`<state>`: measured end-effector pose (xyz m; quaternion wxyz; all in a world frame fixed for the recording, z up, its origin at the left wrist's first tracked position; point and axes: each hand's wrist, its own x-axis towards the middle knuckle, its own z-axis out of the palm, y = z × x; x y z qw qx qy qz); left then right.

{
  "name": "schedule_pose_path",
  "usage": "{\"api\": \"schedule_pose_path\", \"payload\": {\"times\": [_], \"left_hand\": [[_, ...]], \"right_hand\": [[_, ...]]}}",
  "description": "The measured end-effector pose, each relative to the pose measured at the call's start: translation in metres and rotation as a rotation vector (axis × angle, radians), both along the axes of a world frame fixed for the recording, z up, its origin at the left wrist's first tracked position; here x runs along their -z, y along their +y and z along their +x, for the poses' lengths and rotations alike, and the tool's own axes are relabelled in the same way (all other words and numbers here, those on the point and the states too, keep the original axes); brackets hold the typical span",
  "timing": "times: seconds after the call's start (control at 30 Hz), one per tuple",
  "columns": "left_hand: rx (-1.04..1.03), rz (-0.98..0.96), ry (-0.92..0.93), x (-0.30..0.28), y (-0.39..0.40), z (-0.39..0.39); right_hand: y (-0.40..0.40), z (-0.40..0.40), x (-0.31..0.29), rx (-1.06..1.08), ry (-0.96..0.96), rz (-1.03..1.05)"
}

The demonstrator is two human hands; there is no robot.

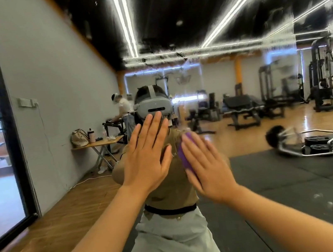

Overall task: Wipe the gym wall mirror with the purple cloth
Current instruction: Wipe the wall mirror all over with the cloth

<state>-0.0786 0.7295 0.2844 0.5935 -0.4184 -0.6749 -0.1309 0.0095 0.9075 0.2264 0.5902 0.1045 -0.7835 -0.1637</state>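
The gym wall mirror (231, 17) fills nearly the whole view, and its upper part is streaked and smeared. My left hand (146, 155) lies flat against the glass at chest height with its fingers straight and spread. Just to its right, my right hand (209, 167) presses the purple cloth (184, 155) onto the mirror with straight fingers. Only a strip of the cloth shows past the fingers. The right hand is blurred. My own reflection stands behind both hands.
A dark frame (9, 120) borders the mirror on the left, beside a window. In the reflection there are a grey wall, a folding table with a bag and bottles, another person, weight machines, benches, and a trap bar on black floor mats.
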Motion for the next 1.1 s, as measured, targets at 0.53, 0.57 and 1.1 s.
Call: {"api": "schedule_pose_path", "payload": {"times": [0.53,0.57,1.1], "left_hand": [[-0.058,0.042,-0.117,0.005,-0.046,-0.016],[-0.057,0.040,-0.118,0.006,-0.048,-0.018],[-0.044,0.015,-0.078,0.011,-0.062,-0.025]], "right_hand": [[0.002,-0.006,-0.187,0.020,0.081,0.002],[-0.001,-0.009,-0.189,0.013,0.109,-0.060],[0.004,0.002,-0.005,0.049,-0.312,0.681]]}}
